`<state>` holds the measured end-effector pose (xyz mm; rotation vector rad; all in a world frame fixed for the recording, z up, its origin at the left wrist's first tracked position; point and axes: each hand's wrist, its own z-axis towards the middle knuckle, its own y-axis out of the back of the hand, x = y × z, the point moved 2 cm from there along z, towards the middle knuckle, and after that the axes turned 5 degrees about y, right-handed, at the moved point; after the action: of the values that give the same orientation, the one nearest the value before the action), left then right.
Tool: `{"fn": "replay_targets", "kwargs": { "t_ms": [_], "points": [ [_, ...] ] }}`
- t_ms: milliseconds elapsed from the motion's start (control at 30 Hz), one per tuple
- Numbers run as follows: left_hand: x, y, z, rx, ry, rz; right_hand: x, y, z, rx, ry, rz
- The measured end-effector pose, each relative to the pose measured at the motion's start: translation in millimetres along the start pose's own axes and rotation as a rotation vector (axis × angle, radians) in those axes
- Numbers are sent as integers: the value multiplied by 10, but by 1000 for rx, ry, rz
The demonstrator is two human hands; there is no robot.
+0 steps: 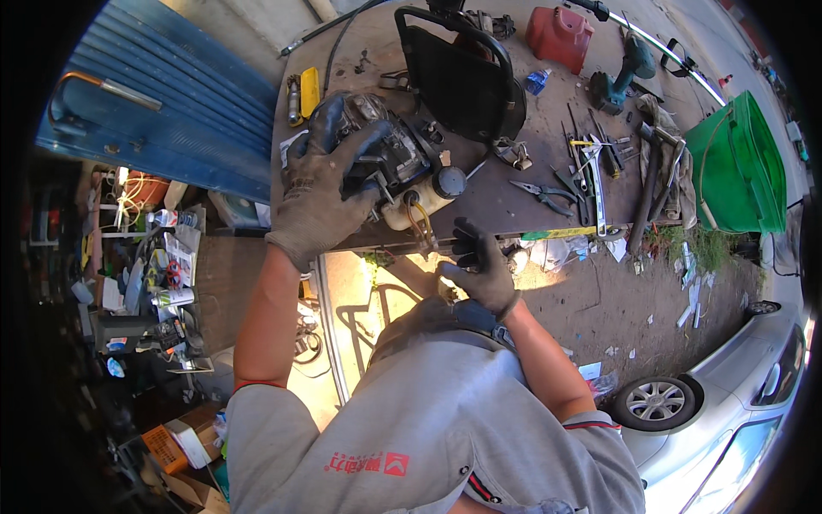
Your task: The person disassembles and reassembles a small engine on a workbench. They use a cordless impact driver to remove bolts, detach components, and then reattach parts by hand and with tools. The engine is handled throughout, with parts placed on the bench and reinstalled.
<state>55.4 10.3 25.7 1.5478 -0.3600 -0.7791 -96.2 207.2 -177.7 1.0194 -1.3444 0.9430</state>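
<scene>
My gloved left hand (324, 199) grips a small engine (385, 141) near the front edge of the brown workbench (505, 206). Its fingers spread over the housing, and the palm hides part of it. A whitish fuel tank (402, 212) with a black cap (449, 182) sits at the engine's near side. From the tank a yellowish fuel line (421, 224) hangs over the bench edge. My gloved right hand (486, 272) hovers just off that edge, right of the line. Its thumb and fingers are apart, with nothing visible between them.
Pliers (548, 195), an adjustable wrench (594, 184) and several hand tools lie on the right. Behind them are a green drill (625, 73), a red fuel can (558, 38) and a black framed part (462, 81). A green bucket (738, 167) stands far right; a blue door (171, 103) is left.
</scene>
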Motion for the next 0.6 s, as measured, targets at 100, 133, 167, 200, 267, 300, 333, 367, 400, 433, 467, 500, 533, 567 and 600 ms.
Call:
{"fn": "replay_targets", "kwargs": {
  "t_ms": [100,133,167,200,267,300,333,367,400,433,467,500,533,567,600],
  "points": [
    [53,-47,-4,-50,-41,-73,102,-215,134,7,206,-281],
    [68,-32,-5,-63,-62,-132,34,-267,189,-19,238,-285],
    [77,-12,-6,-76,-82,-190,-114,-323,240,-45,269,-290],
    [109,7,-19,-84,-81,-250,-112,-357,289,-62,303,-295],
    [169,50,-56,-101,-78,-368,-116,-350,202,-34,150,-44],
    [229,52,-99,-129,-119,-379,-39,-341,146,-14,72,77],
    [307,17,-140,-156,-163,-392,123,-311,107,-38,179,82],
    [362,-9,-177,-183,-206,-405,277,-291,84,-21,115,206],
    [387,-8,-228,-194,-214,-384,474,-279,56,0,48,332],
    [405,-32,-250,-202,-230,-367,498,-266,52,25,12,428],
    [418,-51,-269,-211,-247,-351,520,-256,45,46,-28,525],
    [402,-37,-283,-193,-249,-303,548,-248,35,66,-70,621],
    [366,-8,-291,-175,-251,-256,562,-234,67,84,-103,636],
    [343,1,-293,-156,-254,-209,570,-242,83,77,-104,647],
    [344,-16,-297,-160,-278,-246,577,-258,103,74,-105,661]
  ]
}}
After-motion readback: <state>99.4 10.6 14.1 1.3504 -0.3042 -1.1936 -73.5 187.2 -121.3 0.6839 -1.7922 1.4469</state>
